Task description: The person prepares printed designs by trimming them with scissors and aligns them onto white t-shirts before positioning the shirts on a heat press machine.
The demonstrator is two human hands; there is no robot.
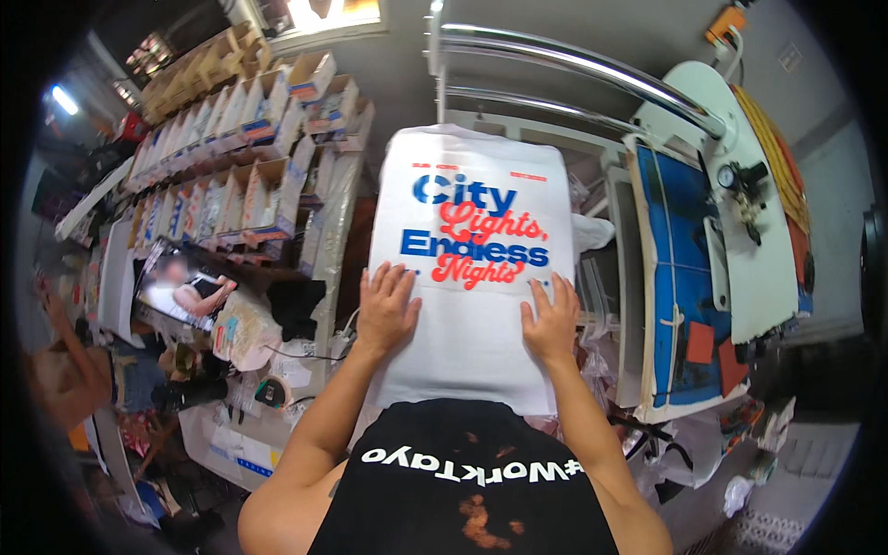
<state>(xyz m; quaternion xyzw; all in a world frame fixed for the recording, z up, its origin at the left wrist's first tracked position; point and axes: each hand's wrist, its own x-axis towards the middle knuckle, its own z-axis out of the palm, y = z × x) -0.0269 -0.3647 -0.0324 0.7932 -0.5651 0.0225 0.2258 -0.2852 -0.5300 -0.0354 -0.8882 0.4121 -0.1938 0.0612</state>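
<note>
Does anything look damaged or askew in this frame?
The black top has rusty blotches on its front, like stains or bleaching, odd against the black. The white cloth, under the left hand and right hand, looks straight.

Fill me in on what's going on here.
A person has both hands on a white garment spread out in front of them, the left hand at its left edge and the right hand at its right. Between and above them, blue and red lettering shows on the garment. A blue panel stands off to the right.
</note>
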